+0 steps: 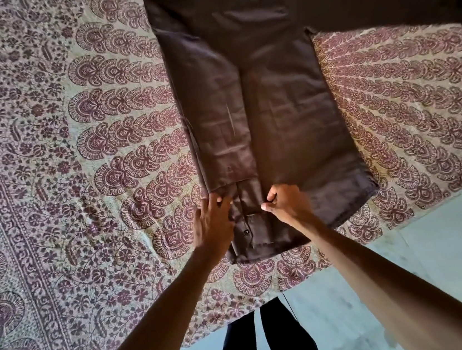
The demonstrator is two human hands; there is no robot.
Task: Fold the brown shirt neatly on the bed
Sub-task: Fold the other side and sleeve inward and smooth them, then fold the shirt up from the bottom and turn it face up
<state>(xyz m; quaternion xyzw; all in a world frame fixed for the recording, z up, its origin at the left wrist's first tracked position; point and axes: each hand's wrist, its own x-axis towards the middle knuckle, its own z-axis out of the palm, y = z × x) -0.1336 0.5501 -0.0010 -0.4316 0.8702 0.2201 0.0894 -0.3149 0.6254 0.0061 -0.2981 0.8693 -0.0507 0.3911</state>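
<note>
Both grips work the cuff of the brown shirt on the bed: left hand flat and spread wide, right hand pinching fabric.

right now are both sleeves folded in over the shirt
No: the right sleeve lies stretched out flat on the bedsheet, away from the brown shirt; only the left side is folded in.

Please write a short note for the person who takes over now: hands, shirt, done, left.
Left hand: flat on the folded sleeve's cuff.
Right hand: pinching the cuff's right edge.
Brown shirt: lies flat on the patterned bedsheet.
Done: left side and its sleeve folded in over the body.
Left: the right sleeve is spread out; fold that side in, then fold lengthwise.
</note>
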